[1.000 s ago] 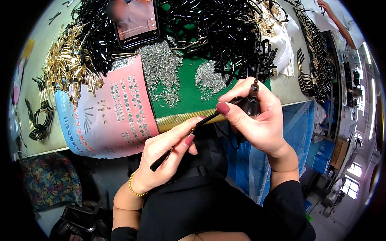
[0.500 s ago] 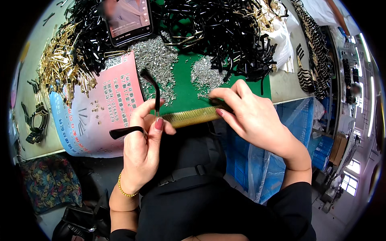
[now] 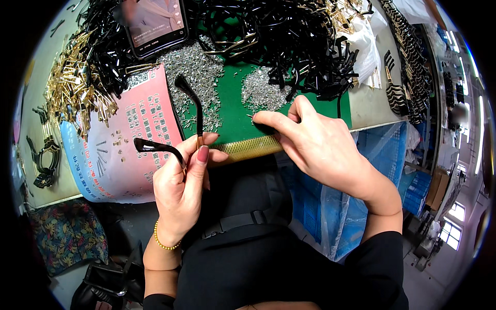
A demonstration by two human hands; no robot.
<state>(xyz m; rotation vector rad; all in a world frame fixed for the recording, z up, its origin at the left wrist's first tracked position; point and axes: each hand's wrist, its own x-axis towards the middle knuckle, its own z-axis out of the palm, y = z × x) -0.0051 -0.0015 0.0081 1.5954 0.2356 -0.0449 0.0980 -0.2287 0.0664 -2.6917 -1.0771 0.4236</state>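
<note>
My left hand (image 3: 178, 186) is closed on a pair of eyeglass temples, pinched between thumb and fingers. One black temple (image 3: 199, 111) points up and away; the other temple (image 3: 161, 146) points left. Over the green mat (image 3: 231, 98), my right hand (image 3: 320, 139) has its index finger stretched to the near edge of a small pile of tiny silver metal pieces (image 3: 264, 93). Its other fingers are curled under, and what they hold, if anything, is hidden. A larger heap of silver pieces (image 3: 199, 93) lies just beyond my left hand.
Black temples (image 3: 320, 67) and gold-coloured metal parts (image 3: 77, 77) are heaped at the back and left. A phone (image 3: 155, 40) rests among them. A printed sheet (image 3: 124, 119) lies at left. Yellow mesh (image 3: 248, 148) runs along the front edge; bundled temples (image 3: 395, 95) lie right.
The right hand's index finger has moved slightly left at the pile, and its thumb and a dark item beneath have gone from sight. The temples in my left hand have shifted slightly left and up.
</note>
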